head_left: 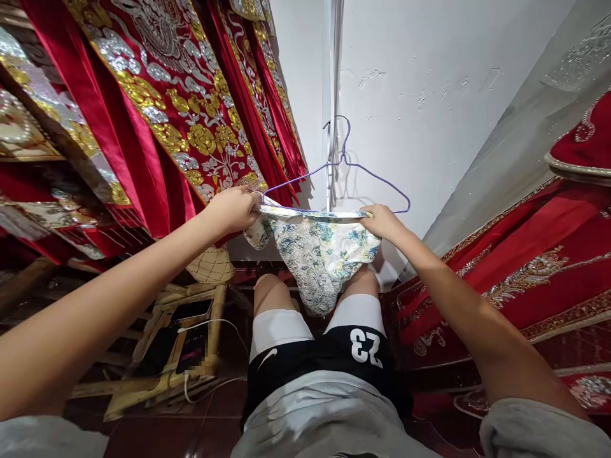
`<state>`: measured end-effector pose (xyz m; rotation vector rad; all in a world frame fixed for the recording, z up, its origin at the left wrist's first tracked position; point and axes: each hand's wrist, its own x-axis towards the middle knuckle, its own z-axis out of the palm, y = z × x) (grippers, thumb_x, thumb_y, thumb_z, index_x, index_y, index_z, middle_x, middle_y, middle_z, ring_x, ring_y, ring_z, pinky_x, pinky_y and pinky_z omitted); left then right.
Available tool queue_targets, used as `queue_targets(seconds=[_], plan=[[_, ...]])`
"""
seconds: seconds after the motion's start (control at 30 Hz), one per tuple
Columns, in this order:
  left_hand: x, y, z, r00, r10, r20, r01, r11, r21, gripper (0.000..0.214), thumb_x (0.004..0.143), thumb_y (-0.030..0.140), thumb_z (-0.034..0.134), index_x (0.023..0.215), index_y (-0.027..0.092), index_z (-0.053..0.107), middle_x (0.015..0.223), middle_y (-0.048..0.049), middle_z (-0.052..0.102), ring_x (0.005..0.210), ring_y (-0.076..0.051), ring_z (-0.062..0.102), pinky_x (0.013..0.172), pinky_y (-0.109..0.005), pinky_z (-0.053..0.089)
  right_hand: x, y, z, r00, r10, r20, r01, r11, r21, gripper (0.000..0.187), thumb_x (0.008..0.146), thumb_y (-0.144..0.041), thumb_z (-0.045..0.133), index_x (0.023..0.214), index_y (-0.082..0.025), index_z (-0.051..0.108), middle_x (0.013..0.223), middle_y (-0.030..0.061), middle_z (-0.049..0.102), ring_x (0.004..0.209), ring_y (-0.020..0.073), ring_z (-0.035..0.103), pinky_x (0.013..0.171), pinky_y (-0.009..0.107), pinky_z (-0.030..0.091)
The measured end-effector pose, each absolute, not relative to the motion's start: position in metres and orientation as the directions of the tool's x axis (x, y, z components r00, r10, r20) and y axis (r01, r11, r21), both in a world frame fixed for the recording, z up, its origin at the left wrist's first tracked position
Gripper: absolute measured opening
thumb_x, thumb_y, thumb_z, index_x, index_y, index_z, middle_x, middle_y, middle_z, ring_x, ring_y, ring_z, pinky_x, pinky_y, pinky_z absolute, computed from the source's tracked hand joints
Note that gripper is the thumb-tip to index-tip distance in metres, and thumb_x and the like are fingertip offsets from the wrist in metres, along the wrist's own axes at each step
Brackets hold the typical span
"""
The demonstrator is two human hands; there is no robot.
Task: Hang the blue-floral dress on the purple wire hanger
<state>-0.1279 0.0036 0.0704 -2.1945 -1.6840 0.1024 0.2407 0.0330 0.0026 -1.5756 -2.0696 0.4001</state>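
Note:
A purple wire hanger (356, 166) hangs by its hook from a thin rail on the white wall. A pale floral cloth (319, 254) is draped over the hanger's bottom bar and sags below it. My left hand (235, 208) is closed on the cloth at the hanger's left end. My right hand (380, 221) pinches the cloth at the hanger's right end. Both arms reach forward above my knees and black shorts.
Red garments with gold and silver embroidery (181, 108) hang at the left. More red embroidered fabric (525, 273) lies at the right. A bamboo stool (181, 343) with a white cable stands on the dark floor at the lower left. The white wall (429, 83) is straight ahead.

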Motion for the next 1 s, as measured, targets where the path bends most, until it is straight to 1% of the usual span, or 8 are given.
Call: queue_targets(seconds=[0.23, 0.5, 0.6, 0.7, 0.77, 0.87, 0.93, 1.0], plan=[[-0.132, -0.002, 0.078, 0.335, 0.893, 0.299, 0.937, -0.284, -0.203, 0.043, 0.096, 0.029, 0.041, 0.129, 0.012, 0.062, 0.138, -0.0186, 0.065, 0.139, -0.036, 0.053, 0.116, -0.050, 0.042, 0.236, 0.028, 0.000, -0.260, 0.946, 0.196, 0.754, 0.325, -0.570, 0.018, 0.072, -0.019, 0.054, 0.079, -0.018, 0.071, 0.068, 0.0036, 0.065, 0.064, 0.0182, 0.053, 0.059, 0.028, 0.035], [-0.073, 0.046, 0.081, 0.356, 0.826, 0.438, 0.883, -0.451, 0.133, 0.041, 0.097, 0.025, 0.047, 0.136, 0.011, 0.052, 0.112, -0.0193, 0.069, 0.106, -0.032, 0.064, 0.092, -0.044, 0.050, 0.217, -0.001, 0.001, -0.372, 0.891, 0.261, 0.671, 0.452, -0.587, 0.034, 0.073, -0.013, 0.051, 0.093, -0.018, 0.077, 0.089, 0.0059, 0.076, 0.081, 0.0221, 0.065, 0.071, 0.028, 0.042], [-0.069, 0.058, 0.074, 0.397, 0.798, 0.453, 0.858, -0.498, 0.126, 0.028, 0.096, 0.021, 0.043, 0.117, 0.016, 0.061, 0.094, -0.0151, 0.067, 0.096, -0.031, 0.062, 0.085, -0.042, 0.049, 0.231, -0.003, -0.001, -0.188, 0.880, 0.435, 0.588, 0.456, -0.668, 0.050, 0.073, -0.014, 0.054, 0.118, -0.019, 0.074, 0.104, 0.0072, 0.076, 0.090, 0.0237, 0.066, 0.079, 0.031, 0.047], [-0.076, 0.059, 0.071, 0.428, 0.783, 0.451, 0.843, -0.526, 0.113, 0.023, 0.096, 0.022, 0.041, 0.103, 0.020, 0.063, 0.088, -0.0124, 0.064, 0.091, -0.030, 0.059, 0.083, -0.042, 0.048, 0.258, 0.001, 0.001, 0.119, 0.832, 0.542, 0.556, 0.397, -0.731, 0.069, 0.074, -0.019, 0.061, 0.143, -0.021, 0.058, 0.099, 0.0071, 0.074, 0.080, 0.0223, 0.064, 0.072, 0.033, 0.048], [-0.082, 0.057, 0.073, 0.429, 0.781, 0.453, 0.844, -0.526, 0.109, 0.025, 0.096, 0.022, 0.041, 0.104, 0.021, 0.064, 0.094, -0.0126, 0.064, 0.092, -0.029, 0.058, 0.084, -0.041, 0.047, 0.279, 0.007, 0.008, 0.197, 0.839, 0.508, 0.528, 0.345, -0.775, 0.061, 0.073, -0.022, 0.068, 0.134, -0.018, 0.065, 0.091, 0.0067, 0.073, 0.075, 0.0212, 0.062, 0.065, 0.032, 0.047], [-0.090, 0.056, 0.077, 0.391, 0.798, 0.459, 0.863, -0.491, 0.119, 0.029, 0.098, 0.027, 0.041, 0.112, 0.019, 0.065, 0.107, -0.0147, 0.064, 0.098, -0.028, 0.059, 0.086, -0.041, 0.048, 0.305, 0.015, 0.022, 0.116, 0.947, 0.301, 0.398, 0.233, -0.887, 0.030, 0.066, -0.032, 0.081, 0.090, -0.014, 0.076, 0.073, 0.0060, 0.069, 0.066, 0.0199, 0.061, 0.058, 0.030, 0.045], [-0.098, 0.058, 0.075, 0.308, 0.820, 0.483, 0.877, -0.441, 0.190, 0.030, 0.099, 0.031, 0.043, 0.116, 0.017, 0.064, 0.110, -0.0147, 0.065, 0.100, -0.027, 0.060, 0.088, -0.040, 0.048, 0.311, 0.018, 0.032, 0.000, 0.987, 0.164, 0.236, 0.159, -0.959, 0.035, 0.064, -0.045, 0.085, 0.076, -0.015, 0.073, 0.069, 0.0066, 0.068, 0.065, 0.0213, 0.063, 0.058, 0.032, 0.048], [-0.104, 0.062, 0.070, 0.201, 0.849, 0.490, 0.871, -0.383, 0.308, 0.030, 0.098, 0.033, 0.045, 0.114, 0.016, 0.064, 0.107, -0.0137, 0.068, 0.098, -0.025, 0.061, 0.088, -0.037, 0.049, 0.304, 0.019, 0.040, -0.075, 0.990, 0.119, 0.077, 0.125, -0.989, 0.045, 0.069, -0.060, 0.080, 0.080, -0.017, 0.073, 0.073, 0.0081, 0.071, 0.071, 0.0248, 0.068, 0.063, 0.036, 0.053]])
